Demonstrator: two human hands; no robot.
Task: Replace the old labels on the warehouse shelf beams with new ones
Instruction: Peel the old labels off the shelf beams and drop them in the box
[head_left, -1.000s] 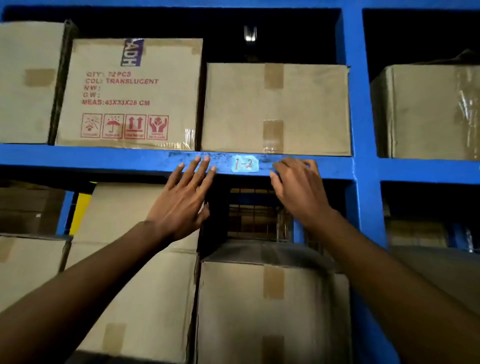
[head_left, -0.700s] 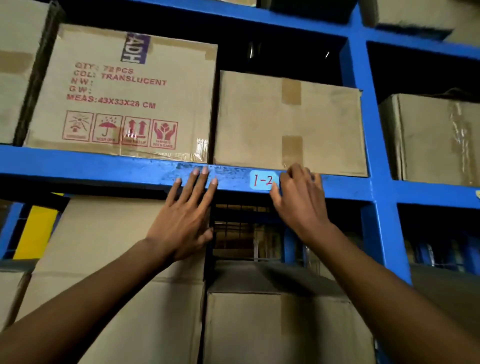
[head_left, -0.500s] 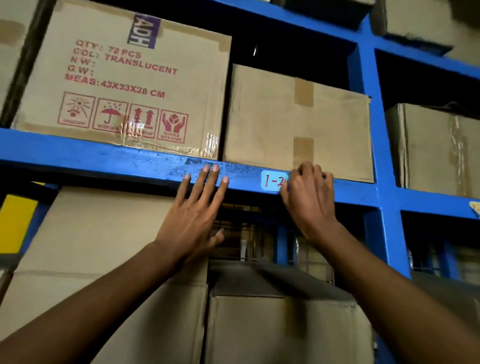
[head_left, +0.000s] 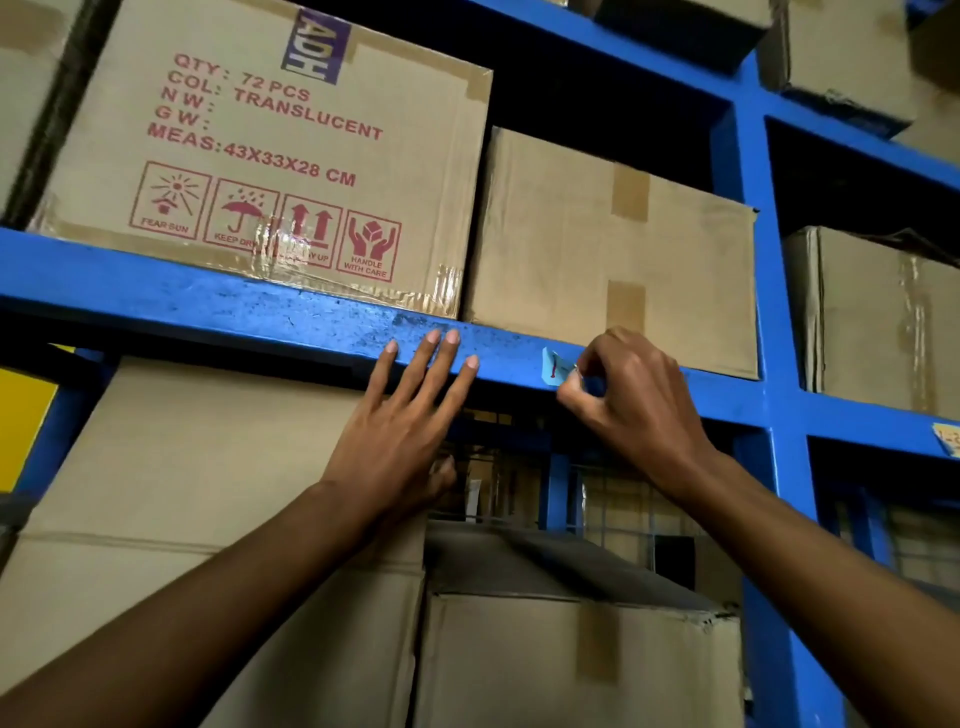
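A small light-blue label (head_left: 555, 367) with red writing sticks to the front of the blue shelf beam (head_left: 208, 306). My right hand (head_left: 631, 395) pinches the label's right end between thumb and fingertips, and that end is lifted off the beam; only the left part of the label shows. My left hand (head_left: 410, 431) lies flat with fingers spread, its fingertips resting on the beam to the left of the label. Another label (head_left: 948, 439), yellowish, sits on the beam at the far right edge.
Cardboard boxes fill the shelves: a printed one (head_left: 270, 156) and a plain one (head_left: 613, 249) sit above the beam, others (head_left: 571, 654) below. A blue upright (head_left: 748, 260) stands right of my right hand. A yellow panel (head_left: 23, 426) shows at far left.
My right hand went from resting flat beside the label to pinching and peeling its right end. The view has moved closer and tilted. My left hand stays on the beam.
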